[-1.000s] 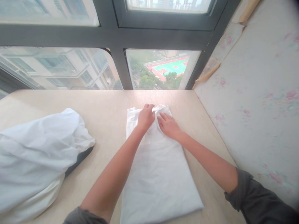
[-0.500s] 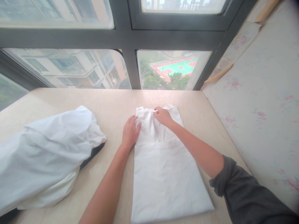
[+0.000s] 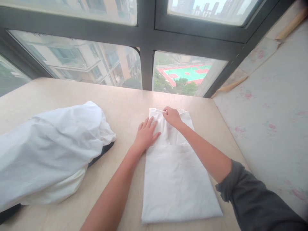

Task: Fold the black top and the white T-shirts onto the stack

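A white shirt (image 3: 179,183) lies folded into a long shape on the pale wooden surface, its far part creased and gathered near the neckline. My left hand (image 3: 145,133) rests flat with spread fingers across the shirt's far left edge. At the far end, my right hand (image 3: 172,116) has its fingers closed in a pinch on the shirt's neckline edge. The fingertips of that hand are partly hidden behind its knuckles.
To the left lies a loose heap of white clothes (image 3: 64,141) with dark fabric beneath. A dark window frame (image 3: 146,61) borders the wooden surface (image 3: 125,106) at the back. Flower-patterned wall (image 3: 269,128) stands along the right side.
My left hand has slid further onto the shirt and its fingers have spread. My right hand keeps its pinch at the neckline. The camera view has turned slightly.
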### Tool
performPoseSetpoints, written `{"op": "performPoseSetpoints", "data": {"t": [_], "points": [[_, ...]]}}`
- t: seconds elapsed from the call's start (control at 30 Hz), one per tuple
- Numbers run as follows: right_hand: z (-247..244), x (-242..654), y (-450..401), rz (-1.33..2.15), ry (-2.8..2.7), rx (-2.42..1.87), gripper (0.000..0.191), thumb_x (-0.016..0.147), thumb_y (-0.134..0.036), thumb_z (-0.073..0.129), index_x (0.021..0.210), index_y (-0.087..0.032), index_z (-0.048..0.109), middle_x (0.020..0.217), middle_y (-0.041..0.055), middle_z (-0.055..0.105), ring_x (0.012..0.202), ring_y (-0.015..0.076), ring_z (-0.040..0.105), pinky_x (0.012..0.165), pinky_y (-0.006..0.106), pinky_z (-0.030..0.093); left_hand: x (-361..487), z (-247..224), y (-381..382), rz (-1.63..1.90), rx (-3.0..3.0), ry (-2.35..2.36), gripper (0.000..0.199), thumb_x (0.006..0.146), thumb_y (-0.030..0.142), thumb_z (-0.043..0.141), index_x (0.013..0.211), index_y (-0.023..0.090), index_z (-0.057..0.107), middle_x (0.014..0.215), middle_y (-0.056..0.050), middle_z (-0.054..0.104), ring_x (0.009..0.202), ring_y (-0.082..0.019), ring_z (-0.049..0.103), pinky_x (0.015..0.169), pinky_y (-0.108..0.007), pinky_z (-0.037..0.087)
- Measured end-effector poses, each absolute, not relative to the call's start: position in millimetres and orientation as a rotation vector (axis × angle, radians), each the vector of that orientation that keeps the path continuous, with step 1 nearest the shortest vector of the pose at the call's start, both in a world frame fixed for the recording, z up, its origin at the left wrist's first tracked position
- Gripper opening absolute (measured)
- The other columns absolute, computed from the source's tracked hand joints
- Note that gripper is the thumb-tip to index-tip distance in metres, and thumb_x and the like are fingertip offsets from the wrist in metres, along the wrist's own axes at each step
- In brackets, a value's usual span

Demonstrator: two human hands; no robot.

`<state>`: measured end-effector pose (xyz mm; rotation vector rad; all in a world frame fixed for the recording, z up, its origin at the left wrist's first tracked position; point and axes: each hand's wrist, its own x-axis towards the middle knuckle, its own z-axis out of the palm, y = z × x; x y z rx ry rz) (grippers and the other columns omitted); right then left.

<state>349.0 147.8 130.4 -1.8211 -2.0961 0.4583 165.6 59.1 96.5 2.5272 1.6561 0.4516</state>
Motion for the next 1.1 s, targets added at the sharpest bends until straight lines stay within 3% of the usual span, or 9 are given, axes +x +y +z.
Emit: {"op": "performPoseSetpoints", "data": {"t": [0.23,0.4,0.53,0.67,0.77,0.9,1.1], "points": [[111.0,340.9,135.6,0.164,-2.221,-1.643,0.035,0.091,-0.009,0.041,0.118,-0.012,0.063,0.124,0.0178,0.06,0.117,0.0283,0.053,0.097,0.041,0.045,167.7,93.6,56.8,0.411,2.616,1.693,0.059,0.099,0.051,0.037,0.148,0.019,0.042,0.163,-0.012,0.027,0.15,-0.032,0.023,0.117,-0.057,0.025],[89.5,325.8,152.3,0.29,-2.411,-1.129,0.048,0.087,-0.003,0.039,0.127,-0.013,0.062,0.137,0.012,0.058,0.13,0.0217,0.049,0.113,0.041,0.038,166.7,88.9,57.9,0.372,2.607,1.634,0.06,0.098,0.051,0.039,0.149,0.02,0.042,0.159,-0.013,0.035,0.148,-0.032,0.03,0.118,-0.061,0.021],[71.9,318.9,162.8,0.386,-2.413,-1.148,0.049,0.088,-0.008,0.04,0.134,-0.013,0.058,0.144,0.0126,0.053,0.138,0.0219,0.043,0.118,0.045,0.033,167.9,86.7,56.2,0.399,2.58,1.621,0.062,0.097,0.05,0.041,0.151,0.018,0.037,0.16,-0.015,0.033,0.147,-0.034,0.03,0.118,-0.063,0.02],[69.0,317.9,167.3,0.477,-2.365,-1.171,0.052,0.086,-0.008,0.043,0.135,-0.014,0.058,0.148,0.0113,0.051,0.141,0.0226,0.041,0.12,0.046,0.03,166.5,87.2,58.4,0.533,2.517,1.55,0.055,0.096,0.045,0.048,0.145,0.022,0.045,0.157,-0.014,0.039,0.146,-0.033,0.033,0.118,-0.063,0.02],[78.5,323.8,165.1,0.532,-2.324,-1.16,0.053,0.083,-0.006,0.041,0.132,-0.013,0.06,0.144,0.0108,0.054,0.138,0.0204,0.046,0.12,0.043,0.033,157.6,88.1,66.0,0.855,2.299,1.495,0.041,0.092,0.038,0.054,0.13,0.024,0.059,0.147,-0.012,0.052,0.138,-0.029,0.046,0.117,-0.055,0.03],[104.2,356.6,127.9,0.469,-2.157,-1.173,0.047,0.086,-0.01,0.042,0.129,-0.017,0.06,0.142,0.0092,0.056,0.134,0.0202,0.05,0.116,0.043,0.039,141.4,100.9,54.7,1.192,2.013,1.601,0.031,0.096,0.026,0.042,0.119,0.018,0.061,0.125,-0.012,0.065,0.12,-0.022,0.06,0.105,-0.043,0.047],[123.7,429.0,-3.1,0.323,-2.12,-1.109,0.041,0.094,-0.012,0.042,0.129,-0.024,0.059,0.138,0.0069,0.059,0.131,0.0194,0.052,0.111,0.043,0.045,156.4,133.9,-44.8,0.984,2.388,1.351,0.025,0.095,0.022,0.048,0.115,0.021,0.063,0.127,-0.009,0.065,0.12,-0.023,0.059,0.103,-0.042,0.048]]}}
